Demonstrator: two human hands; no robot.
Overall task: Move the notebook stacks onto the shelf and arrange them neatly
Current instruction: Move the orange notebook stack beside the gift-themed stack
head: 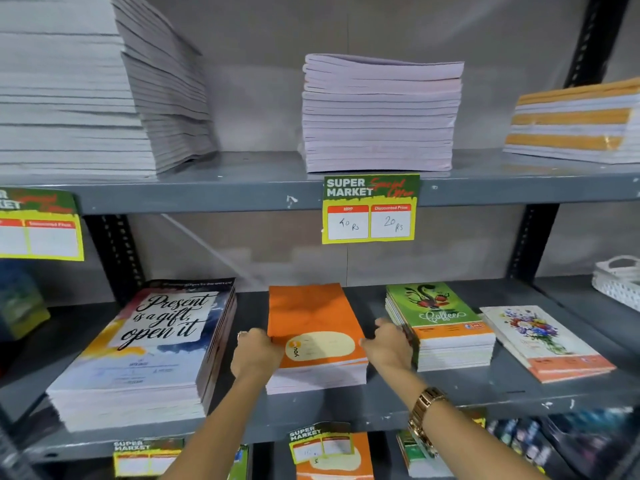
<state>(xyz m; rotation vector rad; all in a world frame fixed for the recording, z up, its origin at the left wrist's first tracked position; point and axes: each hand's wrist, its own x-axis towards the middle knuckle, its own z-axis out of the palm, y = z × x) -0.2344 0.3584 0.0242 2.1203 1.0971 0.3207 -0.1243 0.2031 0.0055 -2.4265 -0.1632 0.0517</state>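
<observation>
A stack of orange-covered notebooks (pixel 311 313) lies on the middle grey shelf (pixel 381 407), between two other stacks. My left hand (pixel 254 351) grips its left edge near the front corner. My right hand (pixel 388 344) holds its right edge, squeezed in next to the green stack; a gold watch sits on that wrist. Left of it is a tall stack with a "Present is a gift, open it" cover (pixel 152 344). On the right lies a green-and-orange stack (pixel 443 323), then a thin floral-covered pile (pixel 547 341).
The upper shelf (pixel 242 192) carries a tall pale stack at left (pixel 86 91), a pink stack in the middle (pixel 381 116) and an orange-striped one at right (pixel 575 123). A yellow price tag (pixel 370 209) hangs from its edge. A white basket (pixel 620 278) sits far right.
</observation>
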